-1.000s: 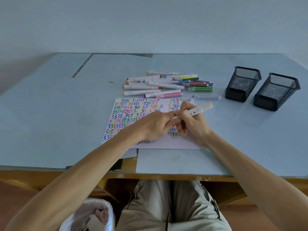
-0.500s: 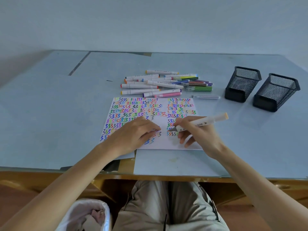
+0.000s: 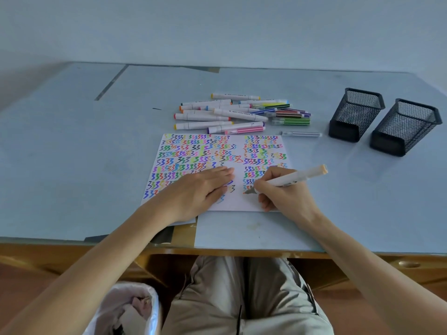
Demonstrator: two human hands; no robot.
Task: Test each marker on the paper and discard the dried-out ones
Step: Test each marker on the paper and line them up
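The paper (image 3: 251,206) sits near the front edge of the blue table (image 3: 72,153), and it's pretty much covered in rows of colorful squiggles that read like "3333" over and over. The left hand (image 3: 200,189) lies flat on the paper's lower left part, fingers straight and together, pressing it down and holding nothing. The right hand (image 3: 283,192) is curled around a white marker (image 3: 290,178) with a pale orange end cap, tip touching the paper near its lower right, right where there's a small orange mark. The marker has some dark print on the barrel, but it's too small to read. Just behind the paper there's a pile of markers (image 3: 242,113), with one lone clear pen (image 3: 301,134) off the paper's far right corner. Two black mesh cups (image 3: 384,122) stand further right of the paper, and a lined trash bin (image 3: 125,308) is under the table, down and left of the paper.
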